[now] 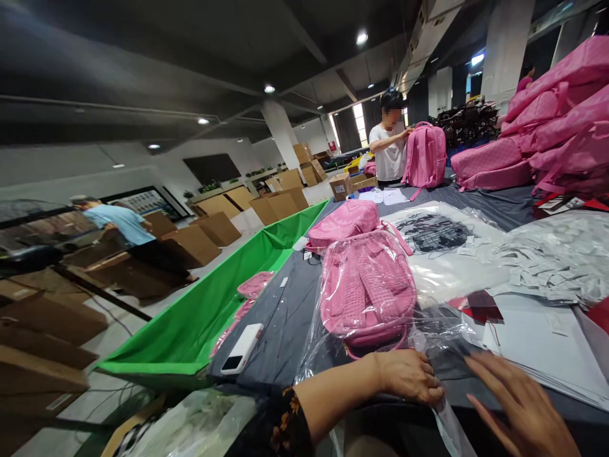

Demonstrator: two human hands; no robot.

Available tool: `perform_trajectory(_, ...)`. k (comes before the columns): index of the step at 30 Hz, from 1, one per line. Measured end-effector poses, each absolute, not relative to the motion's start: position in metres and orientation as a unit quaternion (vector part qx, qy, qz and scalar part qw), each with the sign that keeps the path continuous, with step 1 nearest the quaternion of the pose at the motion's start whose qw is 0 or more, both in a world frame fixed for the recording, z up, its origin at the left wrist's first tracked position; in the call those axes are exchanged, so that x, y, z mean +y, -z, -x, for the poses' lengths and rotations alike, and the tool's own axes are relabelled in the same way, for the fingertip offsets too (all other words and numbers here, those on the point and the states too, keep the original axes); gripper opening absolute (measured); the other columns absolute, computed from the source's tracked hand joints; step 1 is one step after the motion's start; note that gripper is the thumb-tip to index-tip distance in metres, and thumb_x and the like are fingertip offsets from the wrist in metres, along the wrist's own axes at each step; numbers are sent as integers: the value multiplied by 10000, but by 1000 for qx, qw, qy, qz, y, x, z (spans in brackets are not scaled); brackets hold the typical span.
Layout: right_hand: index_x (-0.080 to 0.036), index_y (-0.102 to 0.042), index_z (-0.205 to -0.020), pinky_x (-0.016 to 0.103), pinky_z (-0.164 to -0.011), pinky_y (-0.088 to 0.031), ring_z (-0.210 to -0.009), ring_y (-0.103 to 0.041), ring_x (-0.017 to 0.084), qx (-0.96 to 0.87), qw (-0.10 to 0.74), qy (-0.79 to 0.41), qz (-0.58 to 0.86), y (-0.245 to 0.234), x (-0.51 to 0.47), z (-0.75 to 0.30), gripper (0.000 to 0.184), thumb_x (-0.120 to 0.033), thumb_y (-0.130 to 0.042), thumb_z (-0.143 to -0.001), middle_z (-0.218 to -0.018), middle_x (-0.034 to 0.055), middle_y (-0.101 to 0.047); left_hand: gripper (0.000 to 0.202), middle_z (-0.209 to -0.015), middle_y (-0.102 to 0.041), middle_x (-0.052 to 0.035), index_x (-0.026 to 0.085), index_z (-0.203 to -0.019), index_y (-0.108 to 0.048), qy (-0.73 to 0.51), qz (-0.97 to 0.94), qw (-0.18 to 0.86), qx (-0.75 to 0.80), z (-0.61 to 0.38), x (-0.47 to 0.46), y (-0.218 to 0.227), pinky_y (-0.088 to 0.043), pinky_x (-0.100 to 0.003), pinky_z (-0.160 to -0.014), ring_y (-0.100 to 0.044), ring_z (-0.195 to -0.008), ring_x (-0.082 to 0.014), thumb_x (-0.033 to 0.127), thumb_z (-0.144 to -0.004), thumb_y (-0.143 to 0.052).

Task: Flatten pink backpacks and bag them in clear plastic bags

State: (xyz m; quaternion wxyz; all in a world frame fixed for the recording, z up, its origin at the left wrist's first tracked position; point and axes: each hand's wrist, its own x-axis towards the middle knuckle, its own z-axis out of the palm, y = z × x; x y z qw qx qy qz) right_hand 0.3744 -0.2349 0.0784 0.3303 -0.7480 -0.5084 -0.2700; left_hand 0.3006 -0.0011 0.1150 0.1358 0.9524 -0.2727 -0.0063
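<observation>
On the grey-covered table lies a pink backpack (pixel 368 285) inside a clear plastic bag (pixel 445 330). My left hand (pixel 412 377) is closed on the near end of that bag, and a whitish strip of plastic (pixel 450 422) hangs below the fingers. To its right, my right hand (pixel 528 406) is open with fingers apart, slightly blurred, and no object shows in it. Just behind the bagged backpack lies another pink backpack (pixel 349 222), with a strap toward the right.
White sheets (pixel 547 349) and small white tags (pixel 547 270) lie at right, below piled pink backpacks (pixel 566 127). Dark cords (pixel 432 230) lie on plastic behind. A white device (pixel 242 348) sits near the green bin (pixel 190 324). Across the table a co-worker (pixel 390 149) handles a pink backpack.
</observation>
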Motion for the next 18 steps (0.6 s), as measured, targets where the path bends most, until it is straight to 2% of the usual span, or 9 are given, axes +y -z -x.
perform_trajectory(2,-306,-635,-1360,454,-1022,-524,-1223,-632,286,-529,289,316,733,-96,-203,-409,443,-279,-474,-949,-1345,85,-663,139,-927,-784,-41,303,-1005,-739,-16,-933,130,-336,-291,3,-123,-515,-251,-831,-724,-884,-171,277,-953,-612)
perform_trajectory(4,-279,-711,-1225,362,-838,-573,-953,-723,235,-569,295,259,722,-108,-169,-435,389,-259,-424,-962,-1042,69,-764,260,-1134,-774,-69,291,-1191,-700,-53,-936,115,-329,-281,5,-129,-530,-272,-840,-734,-954,-189,295,-1019,-505)
perform_trajectory(6,-247,-744,-1033,286,-658,-550,-718,-712,196,-549,371,171,729,-124,-141,-453,364,-356,-399,-993,-804,37,-752,351,-1308,-712,-92,263,-1348,-611,-96,-948,110,-283,-273,7,-132,-551,-281,-850,-732,-1030,-204,280,-1046,-432)
perform_trajectory(7,-236,-732,-967,269,-620,-534,-682,-702,188,-505,428,144,735,-134,-131,-460,394,-434,-393,-999,-780,36,-747,389,-1352,-686,-109,241,-1404,-562,-120,-956,115,-243,-272,9,-133,-560,-286,-854,-730,-1052,-211,249,-1044,-415)
perform_trajectory(9,-219,-699,-932,260,-624,-528,-689,-696,187,-397,532,139,735,-158,-122,-471,471,-584,-403,-970,-825,52,-753,456,-1287,-717,-135,199,-1448,-510,-156,-972,138,-111,-279,13,-137,-577,-304,-844,-741,-1027,-230,179,-1000,-429)
perform_trajectory(11,-210,-682,-939,255,-599,-511,-615,-659,174,-332,582,172,722,-182,-123,-476,531,-676,-429,-923,-776,47,-734,492,-1083,-781,-138,163,-1416,-534,-157,-975,147,45,-298,15,-142,-591,-335,-781,-759,-916,-269,143,-928,-481)
perform_trajectory(14,-204,-681,-938,255,-545,-493,-520,-626,165,-337,580,207,712,-200,-134,-470,580,-722,-420,-920,-708,42,-715,524,-908,-777,-172,73,-1325,-593,-107,-977,130,129,-345,15,-148,-574,-371,-704,-749,-811,-332,120,-803,-601)
perform_trajectory(16,-207,-689,-936,259,-560,-515,-554,-666,183,-366,565,230,703,-195,-143,-459,576,-713,-413,-943,-755,64,-741,572,-927,-756,-228,5,-1292,-599,-97,-982,127,96,-381,11,-150,-561,-385,-706,-738,-819,-350,100,-734,-679)
perform_trajectory(18,-212,-704,-946,269,-601,-542,-628,-707,207,-391,546,248,698,-177,-150,-448,547,-681,-422,-966,-834,84,-764,567,-1031,-739,-229,20,-1311,-587,-127,-980,141,58,-412,5,-152,-564,-410,-792,-728,-914,-334,142,-774,-720)
